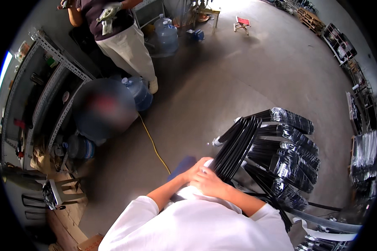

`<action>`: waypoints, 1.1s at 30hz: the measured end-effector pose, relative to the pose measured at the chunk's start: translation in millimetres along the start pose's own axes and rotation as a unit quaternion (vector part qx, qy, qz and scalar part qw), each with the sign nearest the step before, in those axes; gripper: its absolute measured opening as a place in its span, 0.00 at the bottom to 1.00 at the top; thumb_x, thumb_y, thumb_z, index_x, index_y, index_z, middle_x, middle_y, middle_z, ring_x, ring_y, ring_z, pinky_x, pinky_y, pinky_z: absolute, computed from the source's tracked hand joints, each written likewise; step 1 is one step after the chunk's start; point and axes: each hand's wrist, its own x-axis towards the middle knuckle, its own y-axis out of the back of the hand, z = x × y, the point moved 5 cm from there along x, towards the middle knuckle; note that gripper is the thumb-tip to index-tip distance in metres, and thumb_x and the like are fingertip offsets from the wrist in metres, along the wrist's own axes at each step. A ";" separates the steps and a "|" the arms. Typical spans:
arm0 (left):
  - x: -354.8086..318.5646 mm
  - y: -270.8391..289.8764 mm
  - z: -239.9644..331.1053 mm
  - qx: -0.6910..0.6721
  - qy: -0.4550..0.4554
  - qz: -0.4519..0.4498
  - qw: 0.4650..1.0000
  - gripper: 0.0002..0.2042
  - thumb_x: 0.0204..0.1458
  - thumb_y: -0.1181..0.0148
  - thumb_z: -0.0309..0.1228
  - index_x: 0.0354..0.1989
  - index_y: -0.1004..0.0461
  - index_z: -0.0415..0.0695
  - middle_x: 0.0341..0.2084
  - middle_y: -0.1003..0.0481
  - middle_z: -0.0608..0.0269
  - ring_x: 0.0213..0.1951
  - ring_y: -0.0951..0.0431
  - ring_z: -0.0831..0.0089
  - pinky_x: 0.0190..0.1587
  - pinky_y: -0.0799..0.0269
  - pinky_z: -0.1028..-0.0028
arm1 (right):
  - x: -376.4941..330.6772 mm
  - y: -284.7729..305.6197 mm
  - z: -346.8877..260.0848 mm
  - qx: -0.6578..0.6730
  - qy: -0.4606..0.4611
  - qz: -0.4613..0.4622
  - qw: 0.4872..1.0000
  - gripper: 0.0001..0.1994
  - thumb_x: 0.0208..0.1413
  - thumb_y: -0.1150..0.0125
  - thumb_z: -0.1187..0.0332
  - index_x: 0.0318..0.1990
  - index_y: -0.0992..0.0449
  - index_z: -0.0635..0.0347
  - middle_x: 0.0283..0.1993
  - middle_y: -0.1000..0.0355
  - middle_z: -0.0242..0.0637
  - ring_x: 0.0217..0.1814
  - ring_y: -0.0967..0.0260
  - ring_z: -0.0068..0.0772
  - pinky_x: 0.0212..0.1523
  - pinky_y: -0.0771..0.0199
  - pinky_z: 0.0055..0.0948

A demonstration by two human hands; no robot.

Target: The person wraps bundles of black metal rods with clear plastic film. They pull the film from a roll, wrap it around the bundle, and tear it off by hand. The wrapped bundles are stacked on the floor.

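Gripping one rod bundle (235,148) by its near, whitish end, we have our left hand (194,170) and right hand (211,183) closed together before our torso. It looks black, glossy, slim-stranded, bent over at the far end. Rightward we count at least five film-wrapped packs (295,169); farther off, four jugs (168,39), one stool (242,21).

Your one view came from the left fisheye camera on your head, upright, looking down and ahead; your white shirt (197,226) filled the near edge, your hands (207,182) sat just beyond, and the floor (188,117) stretched far off.
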 end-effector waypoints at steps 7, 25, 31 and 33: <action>-11.1 5.1 24.0 0.059 0.045 0.026 0.997 0.31 0.41 0.44 0.25 0.57 0.48 0.43 0.52 0.42 0.57 0.56 0.43 0.67 0.57 0.47 0.72 | 10.3 -16.6 0.7 -0.008 0.055 0.002 0.998 0.06 0.42 0.47 0.68 0.25 0.27 0.60 0.35 0.37 0.38 0.42 0.40 0.38 0.40 0.35 0.34; -10.1 2.2 11.3 -0.041 -0.004 0.038 0.998 0.39 0.33 0.35 0.30 0.57 0.48 0.46 0.47 0.38 0.57 0.52 0.39 0.68 0.54 0.43 0.70 | -0.5 -31.0 22.1 0.066 -0.041 0.033 0.996 0.09 0.42 0.47 0.71 0.34 0.30 0.61 0.36 0.35 0.42 0.41 0.35 0.39 0.41 0.39 0.35; -11.4 -2.3 15.1 -0.008 -0.013 0.020 1.000 0.43 0.31 0.33 0.33 0.58 0.50 0.44 0.52 0.43 0.57 0.57 0.45 0.68 0.58 0.50 0.72 | 0.4 -31.2 19.0 0.114 -0.036 0.027 0.992 0.09 0.43 0.48 0.71 0.33 0.30 0.63 0.37 0.35 0.44 0.43 0.36 0.42 0.43 0.38 0.39; -8.1 -1.8 26.7 -0.026 -0.021 -0.003 0.999 0.43 0.31 0.33 0.33 0.59 0.51 0.44 0.53 0.43 0.57 0.58 0.46 0.68 0.59 0.51 0.71 | 0.5 -31.7 20.8 0.121 -0.040 0.020 0.992 0.10 0.43 0.48 0.71 0.34 0.30 0.64 0.38 0.36 0.46 0.44 0.37 0.44 0.45 0.38 0.40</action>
